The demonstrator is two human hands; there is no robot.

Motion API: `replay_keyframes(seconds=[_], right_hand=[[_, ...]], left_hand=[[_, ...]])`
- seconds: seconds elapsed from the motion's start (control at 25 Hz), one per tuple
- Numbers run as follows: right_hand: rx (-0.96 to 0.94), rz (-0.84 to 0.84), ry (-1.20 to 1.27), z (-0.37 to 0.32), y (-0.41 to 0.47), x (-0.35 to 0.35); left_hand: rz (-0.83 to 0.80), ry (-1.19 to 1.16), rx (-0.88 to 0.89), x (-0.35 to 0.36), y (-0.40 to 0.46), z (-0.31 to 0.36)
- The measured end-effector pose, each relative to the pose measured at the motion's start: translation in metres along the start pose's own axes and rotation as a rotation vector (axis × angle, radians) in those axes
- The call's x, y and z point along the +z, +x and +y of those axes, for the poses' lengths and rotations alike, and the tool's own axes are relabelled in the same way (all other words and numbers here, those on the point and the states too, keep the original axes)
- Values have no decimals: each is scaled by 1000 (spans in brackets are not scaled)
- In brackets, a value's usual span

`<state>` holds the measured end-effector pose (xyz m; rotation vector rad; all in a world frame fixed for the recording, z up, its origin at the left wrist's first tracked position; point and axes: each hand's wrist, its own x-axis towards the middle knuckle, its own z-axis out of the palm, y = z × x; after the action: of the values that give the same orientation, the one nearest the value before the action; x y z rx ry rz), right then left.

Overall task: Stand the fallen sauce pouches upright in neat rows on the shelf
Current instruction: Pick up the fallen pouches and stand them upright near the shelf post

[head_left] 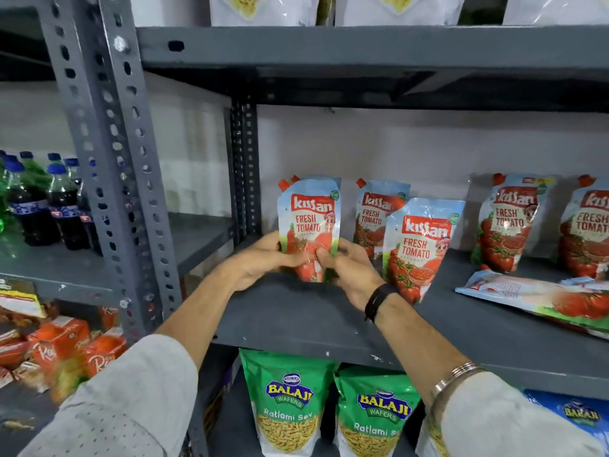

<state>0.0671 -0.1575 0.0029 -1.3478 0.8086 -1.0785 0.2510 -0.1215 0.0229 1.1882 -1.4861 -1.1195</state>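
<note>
Grey speckled sleeves fill the bottom of the view, and both bare forearms reach up from them to the grey metal shelf (296, 311). Fingers (298, 260) of the left hand (260, 258) and of the right hand (349, 267) close on the lower half of a glossy red-and-blue tomato sauce pouch with an orange corner spout (308, 222), pinching it from either side near its base. That pouch stands upright at the left end of the shelf, close to the perforated steel upright.

It looks like soft, flexible film with a heavy liquid fill, so it probably sags and topples unless its bottom gusset is spread flat; the slick surface likely slides under a light pinch. Holding low at both side seams, as now, seems the sound grip, since squeezing the belly would only bulge it and the spout corner gives little purchase.

Just right of the hands, a second upright pouch (377, 216) stands behind a third leaning pouch (420, 249). Farther right, two more pouches (509, 222) lean against the back wall, and one fallen pouch (540, 298) lies flat at the shelf's front, not yet stood up.
</note>
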Motion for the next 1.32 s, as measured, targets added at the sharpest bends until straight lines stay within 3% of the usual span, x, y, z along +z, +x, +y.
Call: replay_keyframes(seconds=[0.08,0.24,0.4,0.6,0.8,0.96,1.32], right_hand=[[-73,71,-96,2,9,-2],[-105,90,-175,10,21,-6],[-109,84,-331,21,23,-9],[-130,-52,-561,17,19,-15],[-114,31,-699,20,9,-20],[-202,103,-877,25,9,-16],[-187,91,-895,24,11,-16]], left_hand=[[21,87,6,-2,6,-3],[214,242,27,4,24,-13],[203,331,-8,5,32,-31],[39,277,-21,-3,25,-34],[261,-15,97,-11,26,-16],[451,131,174,-5,33,-10],[417,58,195,-9,30,-10]])
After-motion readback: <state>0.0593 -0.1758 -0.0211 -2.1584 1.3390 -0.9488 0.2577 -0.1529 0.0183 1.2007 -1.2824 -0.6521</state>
